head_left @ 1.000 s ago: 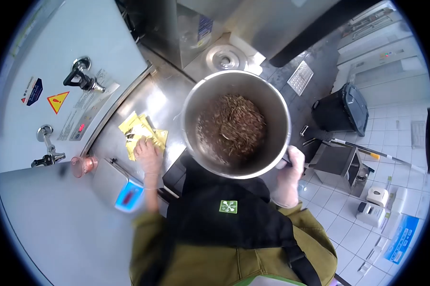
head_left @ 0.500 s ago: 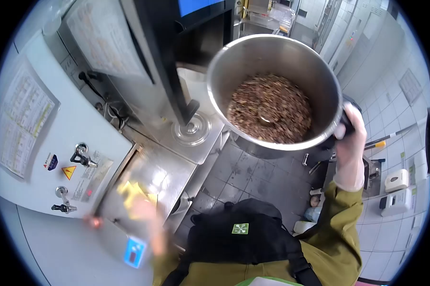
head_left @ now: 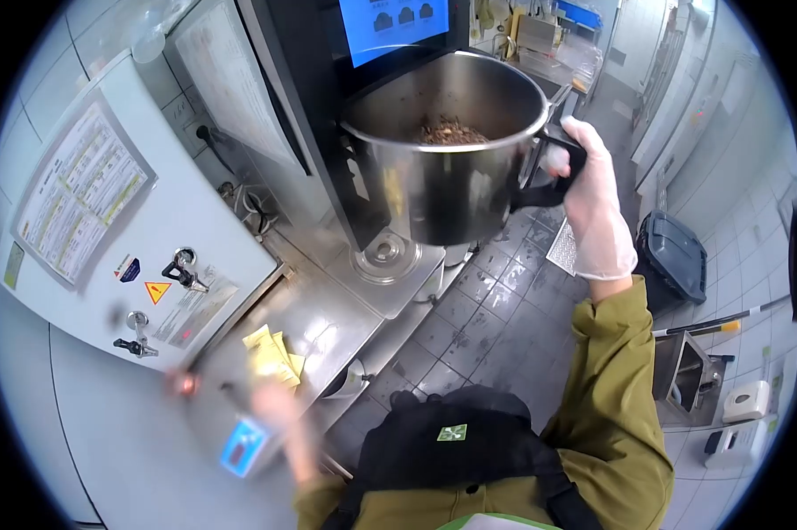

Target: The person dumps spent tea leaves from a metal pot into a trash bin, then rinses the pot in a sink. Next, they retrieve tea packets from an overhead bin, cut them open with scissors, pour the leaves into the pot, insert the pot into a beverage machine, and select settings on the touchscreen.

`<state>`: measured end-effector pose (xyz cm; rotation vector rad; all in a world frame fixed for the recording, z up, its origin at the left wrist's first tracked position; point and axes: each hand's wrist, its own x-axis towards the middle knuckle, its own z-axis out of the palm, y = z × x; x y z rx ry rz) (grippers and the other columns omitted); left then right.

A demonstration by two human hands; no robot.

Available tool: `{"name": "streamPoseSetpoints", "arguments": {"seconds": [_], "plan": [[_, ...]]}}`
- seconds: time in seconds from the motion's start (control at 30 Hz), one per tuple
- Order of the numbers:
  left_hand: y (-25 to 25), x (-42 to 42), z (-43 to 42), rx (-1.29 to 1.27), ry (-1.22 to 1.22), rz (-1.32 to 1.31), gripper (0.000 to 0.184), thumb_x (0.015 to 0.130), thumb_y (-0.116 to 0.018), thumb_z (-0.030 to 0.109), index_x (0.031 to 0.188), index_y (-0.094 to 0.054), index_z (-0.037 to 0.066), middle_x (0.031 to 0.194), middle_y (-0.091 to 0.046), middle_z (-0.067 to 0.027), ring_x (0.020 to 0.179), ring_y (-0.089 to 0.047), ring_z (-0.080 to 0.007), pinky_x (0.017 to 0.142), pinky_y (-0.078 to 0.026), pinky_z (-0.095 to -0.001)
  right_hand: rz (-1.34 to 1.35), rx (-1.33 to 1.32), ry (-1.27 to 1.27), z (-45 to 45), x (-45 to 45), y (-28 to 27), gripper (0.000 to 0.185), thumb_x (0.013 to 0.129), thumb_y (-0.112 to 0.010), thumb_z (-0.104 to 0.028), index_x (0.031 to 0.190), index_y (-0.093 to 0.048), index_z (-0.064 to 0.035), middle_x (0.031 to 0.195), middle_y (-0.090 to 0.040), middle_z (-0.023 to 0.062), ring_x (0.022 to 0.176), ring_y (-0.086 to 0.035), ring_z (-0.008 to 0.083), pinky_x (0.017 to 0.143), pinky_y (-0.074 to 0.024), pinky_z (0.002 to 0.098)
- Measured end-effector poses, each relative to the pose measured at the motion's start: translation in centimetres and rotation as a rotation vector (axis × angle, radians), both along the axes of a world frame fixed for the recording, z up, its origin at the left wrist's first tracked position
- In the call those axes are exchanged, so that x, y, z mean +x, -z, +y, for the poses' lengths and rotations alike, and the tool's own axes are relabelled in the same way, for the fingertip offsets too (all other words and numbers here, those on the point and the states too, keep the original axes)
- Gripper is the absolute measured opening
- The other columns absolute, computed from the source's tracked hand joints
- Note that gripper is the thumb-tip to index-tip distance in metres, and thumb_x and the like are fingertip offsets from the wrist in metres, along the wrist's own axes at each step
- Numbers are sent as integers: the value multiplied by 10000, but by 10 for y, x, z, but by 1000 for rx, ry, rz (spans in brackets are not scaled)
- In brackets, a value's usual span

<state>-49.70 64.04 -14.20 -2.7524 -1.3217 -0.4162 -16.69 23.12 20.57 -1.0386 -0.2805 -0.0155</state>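
Note:
A stainless steel pot (head_left: 456,190) with brown, grainy contents (head_left: 453,132) hangs in the air before the dark machine. My right hand (head_left: 595,199), in a clear glove, is closed around its black side handle. The pot is nearly upright, and its near wall hides part of the contents. Low on the left, my left hand (head_left: 279,405) is blurred at the steel counter (head_left: 328,305). Its fingers meet the lower end of some yellow folded pieces (head_left: 273,353), perhaps cloth or packets; whether they grip them is unclear. A small device with a blue panel (head_left: 244,446) sits beside that hand.
The dark machine with a blue screen (head_left: 394,26) stands behind the pot, above a round metal plate (head_left: 386,256). At left is a white dispenser with black taps (head_left: 185,269). A grey bin (head_left: 672,256) and a small sink (head_left: 685,375) stand right, beyond the tiled floor (head_left: 469,327).
The pot has gone from tipped toward me to nearly upright and shifted left toward the machine. My view has tilted up, showing more of the screen. My left hand stays by the yellow pieces.

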Motion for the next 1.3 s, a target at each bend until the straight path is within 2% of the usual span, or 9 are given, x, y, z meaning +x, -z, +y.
{"name": "streamPoseSetpoints", "arguments": {"seconds": [0.2,0.47,0.6,0.87,0.93,1.07,1.1,1.27,1.3], "plan": [[13,2,17,-18,117,-206,480,762,-608,222,1188,-527,14,1217,-527,-196,1145,-470,-362,998,-354,-453,89,-4,27,68,23,7,272,849,-577,-363,961,-577,-116,664,-525,-15,568,-438,115,581,-460,321],[1,23,21,-27,283,-331,433,811,-584,212,1185,-513,5,1200,-524,-215,1136,-475,-378,992,-358,-466,5,54,-107,140,63,12,211,899,-555,-319,882,-525,-111,618,-499,-31,545,-435,74,573,-392,233],[-3,69,10,-88,411,-370,397,805,-601,171,1149,-525,-10,1152,-556,-208,1094,-507,-373,974,-387,-455,9,-73,8,163,63,23,335,924,-516,-410,1014,-564,-91,691,-547,3,613,-494,114,583,-437,267],[-3,285,-98,-490,832,-152,458,775,-622,211,1202,-553,64,1079,-631,-190,979,-602,-364,885,-457,-455,-343,-340,296,123,55,52,303,956,-484,-305,1112,-584,-65,1104,-581,53,1018,-528,157,940,-397,302],[19,332,-105,-503,827,-75,599,718,-681,251,1254,-496,58,1122,-610,-180,994,-588,-364,883,-463,-444,-374,-239,346,103,69,76,279,925,-552,-292,1062,-583,-51,1008,-619,57,951,-556,159,867,-428,297],[37,375,-117,-393,811,156,909,565,-813,373,1310,-395,64,1273,-506,-149,1127,-521,-335,919,-464,-435,-286,-613,351,51,133,147,230,920,-530,-266,1042,-594,-82,996,-625,62,937,-567,188,847,-439,319],[37,384,-121,-388,767,272,986,480,-850,406,1295,-410,66,1205,-515,-145,1121,-519,-345,915,-466,-429,-241,-655,291,38,150,169,235,925,-517,-272,1044,-593,-84,964,-627,74,907,-571,188,831,-446,327],[28,376,-139,-420,608,408,1010,493,-827,421,1333,-382,78,1182,-511,-177,1141,-492,-351,937,-443,-425,78,-994,-290,46,182,348,322,916,-505,-333,1082,-600,-74,928,-666,147,912,-632,277,826,-475,396],[27,375,-142,-396,588,432,1025,496,-815,417,1350,-362,79,1177,-514,-180,1131,-496,-343,933,-443,-419,92,-1099,-379,58,173,340,344,894,-526,-299,1170,-561,-95,997,-654,165,953,-626,297,842,-474,411]]}}
